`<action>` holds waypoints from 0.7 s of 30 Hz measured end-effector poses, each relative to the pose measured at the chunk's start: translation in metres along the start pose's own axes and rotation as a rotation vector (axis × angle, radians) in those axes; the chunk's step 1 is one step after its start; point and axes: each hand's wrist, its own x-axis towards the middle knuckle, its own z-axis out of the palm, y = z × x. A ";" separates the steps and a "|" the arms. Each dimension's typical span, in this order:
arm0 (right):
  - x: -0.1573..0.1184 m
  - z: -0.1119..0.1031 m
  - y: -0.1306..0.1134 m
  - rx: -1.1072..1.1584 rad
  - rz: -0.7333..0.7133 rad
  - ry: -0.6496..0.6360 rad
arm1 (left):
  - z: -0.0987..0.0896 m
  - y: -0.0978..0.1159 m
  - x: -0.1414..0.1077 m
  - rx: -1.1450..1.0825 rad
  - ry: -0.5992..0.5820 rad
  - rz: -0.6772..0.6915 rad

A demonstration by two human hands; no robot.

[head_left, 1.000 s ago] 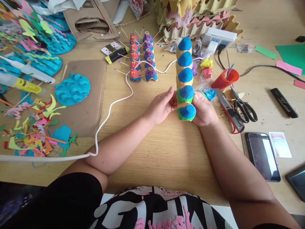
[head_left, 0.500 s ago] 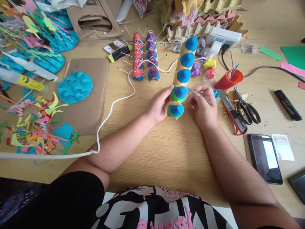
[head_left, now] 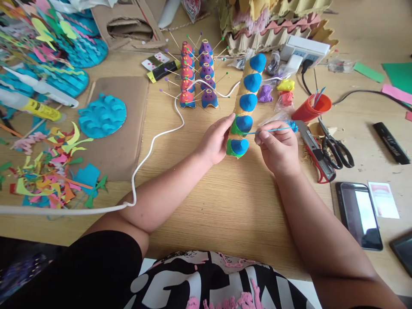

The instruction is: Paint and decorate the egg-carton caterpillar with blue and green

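My left hand (head_left: pixel 217 139) is closed on the left edge of an egg carton strip (head_left: pixel 243 102), held up at a slant over the table. Blue clay caps its cups. Green clay surrounds the two lowest caps, and the upper part shows bare yellowish card. In my right hand (head_left: pixel 278 146) a thin blue stick (head_left: pixel 273 130) is pinched between thumb and fingers. The stick's tip points left and meets the strip near the second cup from the bottom. Beyond stand a red-and-blue egg carton strip (head_left: pixel 187 77) and a purple one (head_left: pixel 207 75), both stuck with bead-headed pins.
A white cable (head_left: pixel 154 137) crosses the table on the left, by cardboard (head_left: pixel 128 124) and paper scraps (head_left: pixel 54 167). On the right are a red cup (head_left: pixel 309 109), a box cutter (head_left: pixel 317 152), scissors (head_left: pixel 334 150), a phone (head_left: pixel 357 214) and a power strip (head_left: pixel 305 49).
My right hand has shifted slightly right and turned, so the stick now lies nearly level with its tip lower on the strip. My left hand keeps the strip almost where it was.
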 end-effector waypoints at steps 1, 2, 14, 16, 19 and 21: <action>-0.001 0.001 0.000 -0.033 -0.007 -0.005 | 0.000 0.000 0.000 0.010 -0.008 0.007; -0.002 0.002 0.000 -0.065 -0.016 -0.012 | 0.001 0.001 0.000 0.021 -0.019 0.013; -0.001 -0.002 0.002 -0.528 -0.466 -0.089 | 0.010 0.011 -0.012 -0.045 0.021 -0.021; 0.001 -0.004 0.003 -0.559 -0.527 -0.081 | 0.011 0.012 -0.013 -0.056 0.054 -0.031; 0.001 -0.005 0.004 -0.599 -0.545 -0.082 | 0.011 0.012 -0.014 -0.026 0.079 -0.032; 0.001 -0.006 0.005 -0.611 -0.542 -0.086 | 0.011 0.012 -0.014 -0.001 0.071 -0.010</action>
